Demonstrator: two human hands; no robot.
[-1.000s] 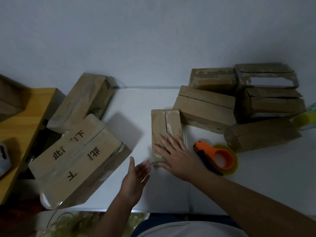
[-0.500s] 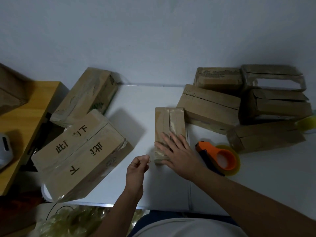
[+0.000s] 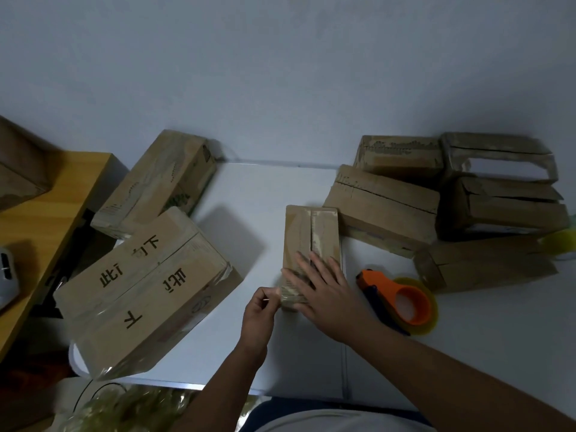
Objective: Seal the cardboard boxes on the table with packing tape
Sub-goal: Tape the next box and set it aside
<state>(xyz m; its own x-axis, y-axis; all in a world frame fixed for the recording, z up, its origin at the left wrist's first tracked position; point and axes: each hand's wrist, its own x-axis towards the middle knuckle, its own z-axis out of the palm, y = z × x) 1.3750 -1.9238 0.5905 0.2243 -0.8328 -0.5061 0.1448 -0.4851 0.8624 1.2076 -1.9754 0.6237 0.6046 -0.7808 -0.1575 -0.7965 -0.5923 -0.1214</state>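
A small narrow cardboard box (image 3: 308,235) lies in the middle of the white table (image 3: 467,353), a strip of clear tape along its top seam. My right hand (image 3: 321,288) lies flat on the box's near end with fingers spread. My left hand (image 3: 261,310) has curled fingers at the box's near left corner and seems to pinch the tape's edge there. An orange tape dispenser (image 3: 402,300) with a roll of yellowish tape lies on the table just right of my right hand.
Two larger taped boxes, one printed with black characters (image 3: 146,288) and another (image 3: 159,182) behind it, sit at the left. Several boxes (image 3: 386,207) are stacked at the back right. A wooden surface (image 3: 40,226) borders the left side, and a spare tape roll (image 3: 561,241) sits far right.
My left hand went from open to curled and moved right up to the box's near left corner. My right hand stayed pressed on the box.
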